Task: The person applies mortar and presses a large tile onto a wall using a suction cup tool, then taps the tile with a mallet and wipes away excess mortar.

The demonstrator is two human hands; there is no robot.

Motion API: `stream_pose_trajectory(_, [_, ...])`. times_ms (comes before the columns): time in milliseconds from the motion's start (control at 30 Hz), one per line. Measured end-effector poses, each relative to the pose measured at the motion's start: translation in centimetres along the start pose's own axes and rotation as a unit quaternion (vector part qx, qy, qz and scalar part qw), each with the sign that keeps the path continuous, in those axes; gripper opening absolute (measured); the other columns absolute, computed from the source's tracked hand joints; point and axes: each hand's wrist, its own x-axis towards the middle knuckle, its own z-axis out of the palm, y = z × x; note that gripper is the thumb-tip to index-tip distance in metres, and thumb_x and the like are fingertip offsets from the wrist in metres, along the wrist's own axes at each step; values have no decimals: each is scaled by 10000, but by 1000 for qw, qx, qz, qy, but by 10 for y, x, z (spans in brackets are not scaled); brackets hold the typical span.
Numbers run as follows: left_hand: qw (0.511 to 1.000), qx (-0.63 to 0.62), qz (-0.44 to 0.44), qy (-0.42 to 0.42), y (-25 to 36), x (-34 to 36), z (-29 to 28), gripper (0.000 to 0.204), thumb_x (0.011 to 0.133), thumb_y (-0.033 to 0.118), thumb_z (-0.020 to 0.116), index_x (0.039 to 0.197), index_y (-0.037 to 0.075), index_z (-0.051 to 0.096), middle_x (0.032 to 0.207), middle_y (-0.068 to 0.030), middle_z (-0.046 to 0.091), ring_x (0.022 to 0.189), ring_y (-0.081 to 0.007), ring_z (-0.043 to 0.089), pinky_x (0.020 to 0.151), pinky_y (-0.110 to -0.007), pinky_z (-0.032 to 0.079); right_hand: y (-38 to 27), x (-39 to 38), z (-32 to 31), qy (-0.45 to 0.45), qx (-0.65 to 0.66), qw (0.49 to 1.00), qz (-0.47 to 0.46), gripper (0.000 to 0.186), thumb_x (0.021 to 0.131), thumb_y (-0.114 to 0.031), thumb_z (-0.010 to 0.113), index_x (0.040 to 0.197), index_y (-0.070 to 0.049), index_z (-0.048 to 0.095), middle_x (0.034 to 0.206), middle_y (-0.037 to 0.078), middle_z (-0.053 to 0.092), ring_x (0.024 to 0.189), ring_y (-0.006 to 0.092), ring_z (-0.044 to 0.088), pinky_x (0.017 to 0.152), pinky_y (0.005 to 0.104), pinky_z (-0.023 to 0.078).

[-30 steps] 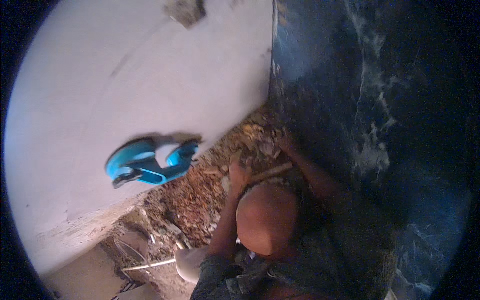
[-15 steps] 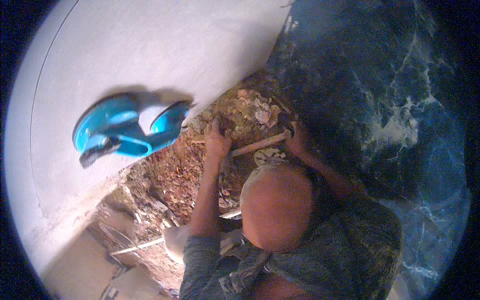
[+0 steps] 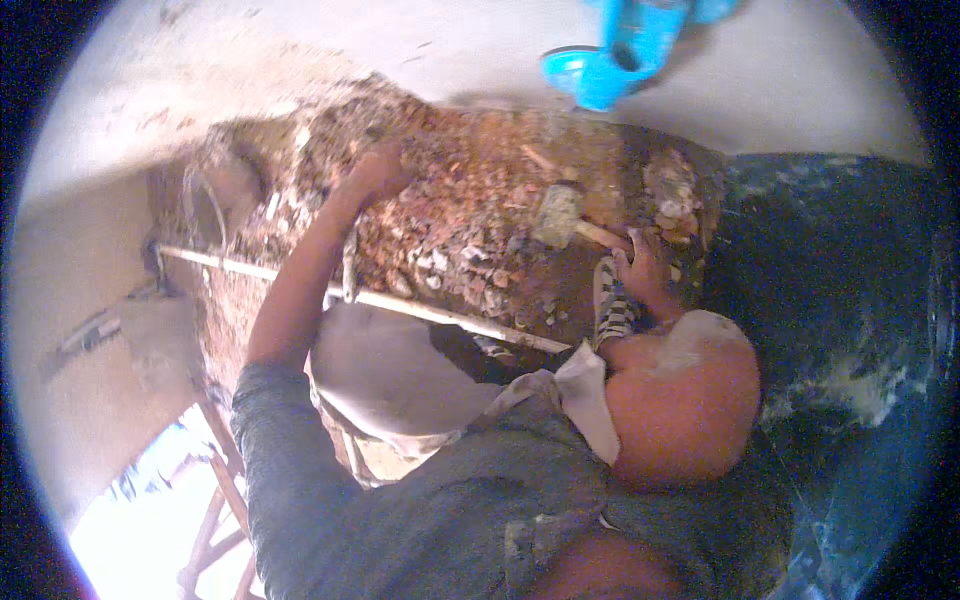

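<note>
**Red-brown rubble, hammer gripped low over it**

Grey shirt (image 3: 400, 520) filling the near edge, bending forward over a pale rounded container (image 3: 390, 375). Just beyond, a thin pale rod (image 3: 440, 315) lying slantwise across the pit.

Gripping the wooden handle of a hammer (image 3: 560, 212) with the right hand (image 3: 640, 268), fingers wrapped tight around the shaft, the blocky head lying on or just above the broken pieces, beside a dark marbled slab (image 3: 850, 290). Reaching further out with the left hand (image 3: 380, 172), arm nearly straight, fingers curled down onto the rubble (image 3: 460, 235); impossible to tell whether closing on a piece or only bracing.

Judging by this: chipping and loosening the bed of debris, with the hammer at or near the bottom of a stroke. Probably calling next for lifting the head clear and aiming again at the packed lumps near the slab's edge, keeping the other hand well apart from the striking spot.

Furthest off, a pale smooth slab (image 3: 800, 100) bordering the pit, carrying a bright blue suction-cup lifter (image 3: 625, 50).
</note>
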Motion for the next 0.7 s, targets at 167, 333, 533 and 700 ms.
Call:
stream_pose_trajectory(167, [994,-32,9,105,-80,-61,15,577,840,365,633,1316,68,498,1260,-216,559,1180,-347,534,1007,-406,417,-45,28,-20,-102,-50,989,-97,531,815,-309,649,1245,-27,518,1194,239,551,1065,403,538,904,485,442])
stream_pose_trajectory(333, [985,-128,-60,102,-58,-103,36,555,854,374,616,1292,51,509,1291,-235,520,1193,-367,507,992,-431,424,-67,46,-25,-108,86,976,-167,492,826,-297,630,1217,-13,534,1143,227,556,1045,406,538,883,485,453])
stream_pose_trajectory(533, [951,-89,-79,285,-99,-110,74,578,795,289,662,1273,30,465,1303,-237,499,1134,-411,533,953,-464,449,10,44,35,-117,-99,968,-199,442,853,-299,593,1165,13,559,1149,243,562,1025,432,547,892,488,452])
stream_pose_trajectory(700, [920,-148,-322,166,-224,-177,187,758,781,303,670,1429,117,323,1364,-231,448,1271,-394,415,1017,-461,397,-37,29,24,-201,-87,967,-130,523,857,-335,599,1231,17,496,1123,231,575,1007,437,553,890,492,447])
